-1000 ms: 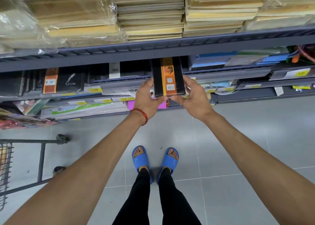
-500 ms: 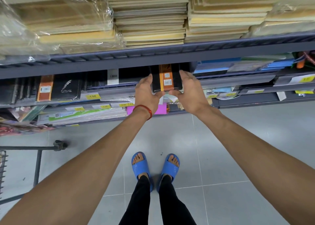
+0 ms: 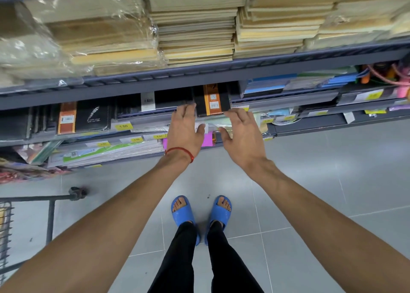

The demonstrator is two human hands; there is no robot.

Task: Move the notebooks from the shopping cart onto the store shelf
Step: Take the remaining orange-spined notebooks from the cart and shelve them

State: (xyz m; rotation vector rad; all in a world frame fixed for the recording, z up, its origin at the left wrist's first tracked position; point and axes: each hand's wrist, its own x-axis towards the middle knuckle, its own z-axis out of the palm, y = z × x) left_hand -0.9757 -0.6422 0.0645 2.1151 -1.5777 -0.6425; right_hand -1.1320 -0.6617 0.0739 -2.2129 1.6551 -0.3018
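A black notebook with an orange band (image 3: pixel 212 100) lies on the grey store shelf (image 3: pixel 288 100), partly under the shelf board above. My left hand (image 3: pixel 185 129) is just in front of it, fingers spread, fingertips near its left corner. My right hand (image 3: pixel 241 132) hovers in front of its right corner, fingers apart, holding nothing. More black notebooks (image 3: pixel 92 117) lie further left on the same shelf. The shopping cart (image 3: pixel 26 204) shows only as a metal frame and wire edge at the lower left.
Stacks of cream paper pads (image 3: pixel 195 26) fill the shelf above, some in plastic wrap. Lower shelves hold coloured folders, a pink sheet (image 3: pixel 206 140) and yellow price tags (image 3: pixel 123 126). My feet in blue slides (image 3: pixel 180 212) stand on grey floor tiles.
Both hands pushed the orange-banded notebook back onto the shelf, then let go of it and drew back a little, fingers opening.
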